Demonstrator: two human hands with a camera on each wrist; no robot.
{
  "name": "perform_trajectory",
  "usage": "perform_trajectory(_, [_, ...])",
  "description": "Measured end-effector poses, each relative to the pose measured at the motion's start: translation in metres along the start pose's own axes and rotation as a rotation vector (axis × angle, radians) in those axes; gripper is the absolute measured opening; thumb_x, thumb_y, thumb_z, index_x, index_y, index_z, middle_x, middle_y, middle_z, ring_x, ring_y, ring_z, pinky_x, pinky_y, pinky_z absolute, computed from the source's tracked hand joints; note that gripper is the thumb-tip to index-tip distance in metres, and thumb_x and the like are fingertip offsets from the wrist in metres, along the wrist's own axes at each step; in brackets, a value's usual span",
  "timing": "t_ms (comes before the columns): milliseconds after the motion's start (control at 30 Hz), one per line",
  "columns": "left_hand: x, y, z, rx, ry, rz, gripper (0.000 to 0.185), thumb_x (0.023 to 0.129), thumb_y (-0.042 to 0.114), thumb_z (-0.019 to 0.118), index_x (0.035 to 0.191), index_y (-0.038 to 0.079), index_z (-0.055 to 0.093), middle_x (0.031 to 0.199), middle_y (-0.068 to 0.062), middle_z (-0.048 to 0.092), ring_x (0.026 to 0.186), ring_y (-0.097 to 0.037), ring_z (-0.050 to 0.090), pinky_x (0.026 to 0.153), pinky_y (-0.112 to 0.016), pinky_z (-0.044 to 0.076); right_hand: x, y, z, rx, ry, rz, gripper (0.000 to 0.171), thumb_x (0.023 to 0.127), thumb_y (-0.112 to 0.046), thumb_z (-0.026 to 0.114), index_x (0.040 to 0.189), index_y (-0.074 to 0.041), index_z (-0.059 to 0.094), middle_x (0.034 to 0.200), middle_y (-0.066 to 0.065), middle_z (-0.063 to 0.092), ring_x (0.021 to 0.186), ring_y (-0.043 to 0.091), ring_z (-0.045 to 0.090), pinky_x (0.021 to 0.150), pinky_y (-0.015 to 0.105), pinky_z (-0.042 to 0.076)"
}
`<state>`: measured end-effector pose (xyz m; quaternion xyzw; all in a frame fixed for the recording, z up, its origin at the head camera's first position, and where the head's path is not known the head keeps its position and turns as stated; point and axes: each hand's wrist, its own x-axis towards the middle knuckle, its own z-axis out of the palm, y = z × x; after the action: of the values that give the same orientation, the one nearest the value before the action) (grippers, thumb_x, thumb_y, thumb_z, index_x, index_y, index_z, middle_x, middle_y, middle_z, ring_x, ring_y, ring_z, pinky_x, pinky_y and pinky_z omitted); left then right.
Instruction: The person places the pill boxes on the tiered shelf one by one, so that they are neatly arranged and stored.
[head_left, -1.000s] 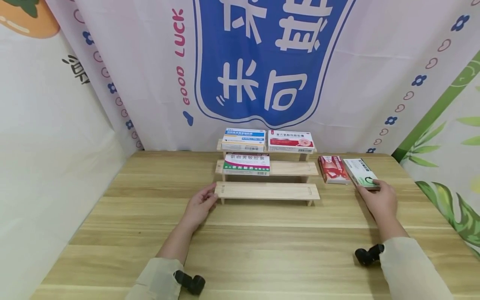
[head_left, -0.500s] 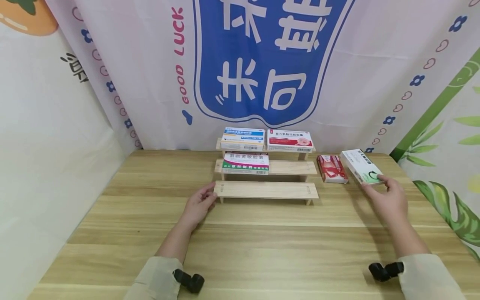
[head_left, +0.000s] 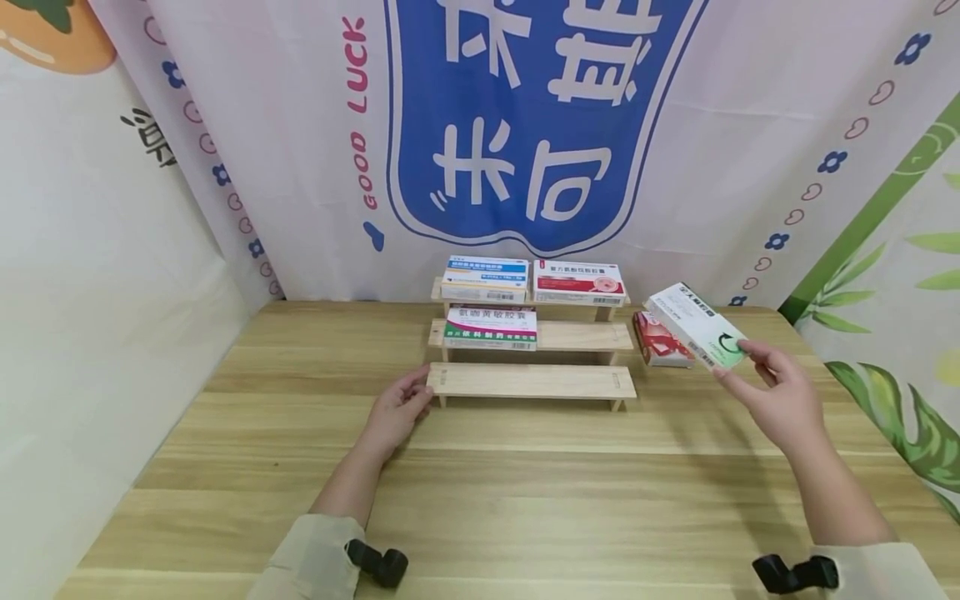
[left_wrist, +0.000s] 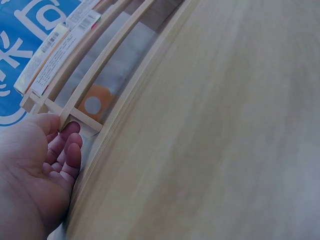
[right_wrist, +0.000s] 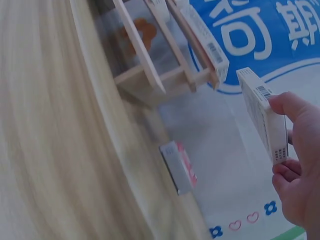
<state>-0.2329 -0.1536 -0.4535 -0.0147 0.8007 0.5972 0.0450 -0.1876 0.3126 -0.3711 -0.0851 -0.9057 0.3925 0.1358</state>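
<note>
My right hand (head_left: 780, 400) pinches a white and green medicine box (head_left: 696, 323) by its near end, raised and tilted above the table. In the right wrist view that box (right_wrist: 260, 112) sits between thumb and fingers. Beneath it, a red medicine box (head_left: 663, 342) lies on the table, partly covered in the head view. My left hand (head_left: 396, 410) grips the left end of the lowest step of a three-step wooden rack (head_left: 532, 381), thumb above and fingers below in the left wrist view.
On the rack's top step stand a blue and white box (head_left: 486, 279) and a red and white box (head_left: 579, 283). A white, pink and green box (head_left: 491, 327) occupies the left of the middle step. A printed curtain (head_left: 300, 167) hangs behind the wooden table (head_left: 480, 517).
My right hand has lifted the white and green box off the table, and the box has swung left over the red box. The left hand has stayed at the rack.
</note>
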Motion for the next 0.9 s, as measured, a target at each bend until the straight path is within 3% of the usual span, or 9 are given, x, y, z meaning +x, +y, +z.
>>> perform_trajectory(67, [0.000,0.000,0.000,-0.005,0.001,-0.001,0.040,0.086,0.023,0.051,0.125,0.025,0.043,0.098,-0.008,0.056,0.081,-0.018,0.055,0.072,-0.026,0.048,-0.002,-0.006,0.002,0.020,-0.024,-0.039,0.061,0.076,-0.040,0.060,0.126,-0.011,0.042,0.131,0.011,0.037,0.121,0.019,0.035,0.090,0.000,0.031])
perform_trajectory(167, [0.000,-0.001,0.000,-0.013,-0.001,0.004,0.040,0.086,0.023,0.051,0.125,0.024,0.044,0.098,-0.008,0.056,0.080,-0.018,0.055,0.072,-0.026,0.048,-0.004,-0.014,0.007,0.035,-0.065,-0.108,0.056,0.076,-0.035,0.063,0.122,-0.010,0.045,0.128,0.010,0.039,0.119,0.012,0.036,0.086,-0.004,0.030])
perform_trajectory(400, [0.001,-0.004,-0.001,-0.006,-0.007,0.001,0.040,0.086,0.027,0.051,0.125,0.026,0.043,0.101,-0.007,0.057,0.082,-0.019,0.056,0.073,-0.027,0.049,-0.005,-0.021,0.021,0.017,-0.205,-0.144,0.059,0.074,-0.040,0.064,0.123,-0.013,0.044,0.132,0.010,0.036,0.122,0.028,0.034,0.090,0.001,0.032])
perform_trajectory(533, [0.001,-0.003,-0.001,-0.020,-0.008,-0.008,0.040,0.086,0.027,0.052,0.124,0.027,0.043,0.101,-0.006,0.057,0.082,-0.019,0.056,0.074,-0.027,0.049,-0.001,-0.022,0.032,0.014,-0.247,-0.173,0.057,0.072,-0.040,0.065,0.120,-0.015,0.046,0.129,0.006,0.039,0.120,0.025,0.037,0.088,-0.001,0.031])
perform_trajectory(600, [0.001,-0.003,-0.001,-0.021,-0.006,-0.009,0.039,0.086,0.027,0.051,0.124,0.027,0.044,0.101,-0.006,0.057,0.082,-0.019,0.056,0.073,-0.027,0.049,0.001,-0.022,0.039,0.007,-0.259,-0.195,0.057,0.072,-0.040,0.066,0.119,-0.016,0.047,0.127,0.003,0.041,0.118,0.023,0.038,0.091,0.005,0.034])
perform_trajectory(767, [0.001,-0.003,-0.001,-0.014,-0.002,-0.009,0.039,0.086,0.028,0.051,0.124,0.027,0.044,0.101,-0.006,0.057,0.082,-0.018,0.056,0.073,-0.026,0.049,0.009,-0.025,0.055,0.007,-0.303,-0.224,0.058,0.070,-0.045,0.065,0.118,-0.018,0.048,0.125,0.002,0.042,0.118,0.025,0.039,0.099,0.039,0.035])
perform_trajectory(900, [0.000,-0.003,-0.001,-0.009,-0.006,-0.004,0.040,0.086,0.028,0.051,0.124,0.027,0.043,0.101,-0.006,0.057,0.082,-0.018,0.056,0.073,-0.026,0.049,0.015,-0.027,0.065,0.032,-0.333,-0.236,0.059,0.069,-0.043,0.067,0.118,-0.016,0.048,0.126,0.004,0.043,0.118,0.028,0.040,0.099,0.042,0.034])
